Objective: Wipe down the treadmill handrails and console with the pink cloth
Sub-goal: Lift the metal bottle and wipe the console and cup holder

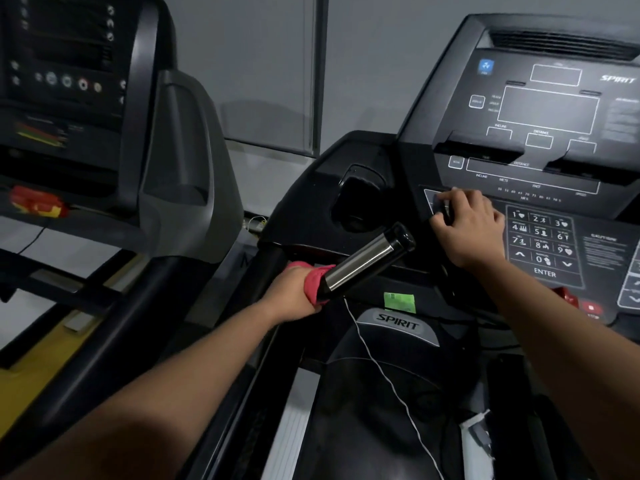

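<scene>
Gripping pink cloth round handrail: left hand | right hand fingers curled on console, hold unclear

view: head-worn, single wide-angle
facing: forward and down at the console
range: close; console fills upper right, second treadmill at left edge

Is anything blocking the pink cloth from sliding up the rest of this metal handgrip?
Nothing visible. The left hand grips the pink cloth low on the handgrip; the metal section above is bare. The right hand rests on the console, clear of it.
</scene>
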The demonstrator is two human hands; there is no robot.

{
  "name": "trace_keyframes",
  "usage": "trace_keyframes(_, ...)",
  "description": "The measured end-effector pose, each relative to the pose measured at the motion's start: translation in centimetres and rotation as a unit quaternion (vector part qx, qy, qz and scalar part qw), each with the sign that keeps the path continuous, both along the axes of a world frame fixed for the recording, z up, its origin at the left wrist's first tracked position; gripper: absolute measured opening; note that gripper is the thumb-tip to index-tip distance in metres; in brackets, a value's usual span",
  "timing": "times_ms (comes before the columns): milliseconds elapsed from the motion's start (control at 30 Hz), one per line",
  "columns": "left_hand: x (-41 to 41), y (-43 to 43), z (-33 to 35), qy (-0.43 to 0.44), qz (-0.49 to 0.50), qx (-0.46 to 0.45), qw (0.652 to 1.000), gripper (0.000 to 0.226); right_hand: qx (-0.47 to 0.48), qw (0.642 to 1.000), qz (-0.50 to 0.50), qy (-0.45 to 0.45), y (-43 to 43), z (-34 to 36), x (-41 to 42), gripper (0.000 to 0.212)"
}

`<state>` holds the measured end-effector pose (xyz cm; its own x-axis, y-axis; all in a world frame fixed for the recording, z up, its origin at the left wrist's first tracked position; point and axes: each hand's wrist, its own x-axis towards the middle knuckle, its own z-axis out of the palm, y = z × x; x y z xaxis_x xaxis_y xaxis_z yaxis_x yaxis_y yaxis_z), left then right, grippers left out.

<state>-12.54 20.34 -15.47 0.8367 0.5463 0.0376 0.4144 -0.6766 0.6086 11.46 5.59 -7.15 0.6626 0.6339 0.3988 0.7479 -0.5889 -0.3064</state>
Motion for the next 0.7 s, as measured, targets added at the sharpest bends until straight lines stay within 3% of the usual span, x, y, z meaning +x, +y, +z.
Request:
trace_keyframes(67,0.0,-1.6,-0.6,-0.073,0.062,-0.046,0.994,0.071,-0.004,1.000,0.002,0.001,0.0,0.0,0.1,0.047)
trace_keyframes(133,0.2,-3.1,-1.0,-0.127,0.133,-0.103,0.978,0.067,-0.009,1.000,0.003,0.005,0.0,0.0,0.2,0.047)
trace_keyframes(267,0.7,-5.1,-0.5,-0.133,0.197,-0.019,0.971,0.072,-0.006,1.000,0.002,0.006,0.0,0.1,0.1,0.046)
trace_keyframes(533,2.7,-7.2,3.1,-0.175,0.070,0.160,0.969,0.106,-0.007,1.000,0.004,0.002,-0.1,0.1,0.1,0.037)
trace_keyframes(600,4.2,-7.7,4.8,-0.167,0.057,0.183,0.967,0.107,-0.009,1.000,0.002,0.001,-0.1,0.1,0.1,0.043)
trace_keyframes(700,6.5,-8.2,7.1,-0.151,0.063,0.149,0.975,0.093,-0.006,1.000,0.000,-0.002,-0.1,0.1,0.2,0.048)
